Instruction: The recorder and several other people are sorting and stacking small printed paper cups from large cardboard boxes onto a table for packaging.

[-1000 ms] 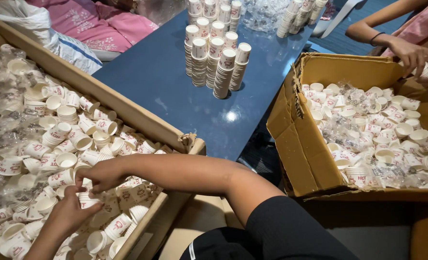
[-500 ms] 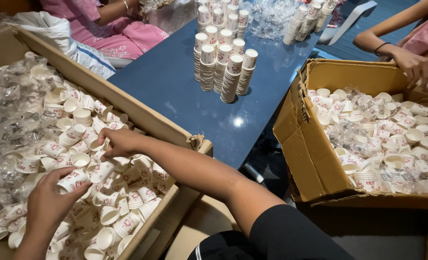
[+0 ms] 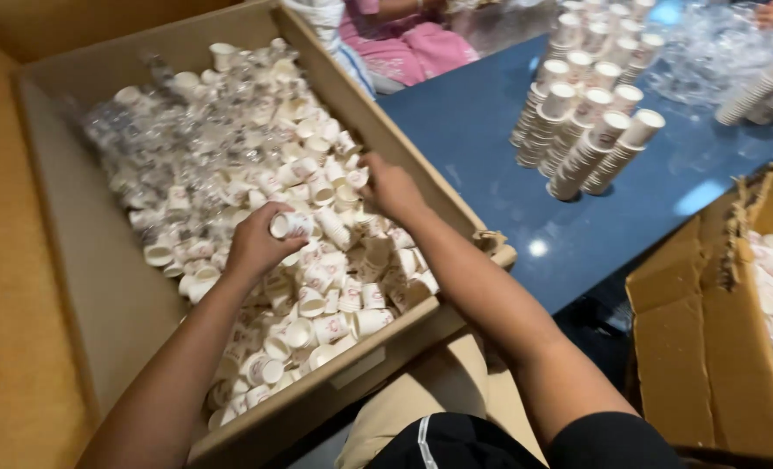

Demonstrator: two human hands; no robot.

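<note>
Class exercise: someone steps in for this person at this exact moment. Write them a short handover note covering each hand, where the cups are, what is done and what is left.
Left hand: closed around a small paper cup, held just above the pile.
Right hand: down among the loose cups, near the box's right wall; grip hidden.
Loose cups fill the big cardboard box, mixed with clear plastic wrap.
Done: stacks of nested cups stand on the blue table.
Left: most cups in this box are unstacked; a second box at right also holds cups.
</note>
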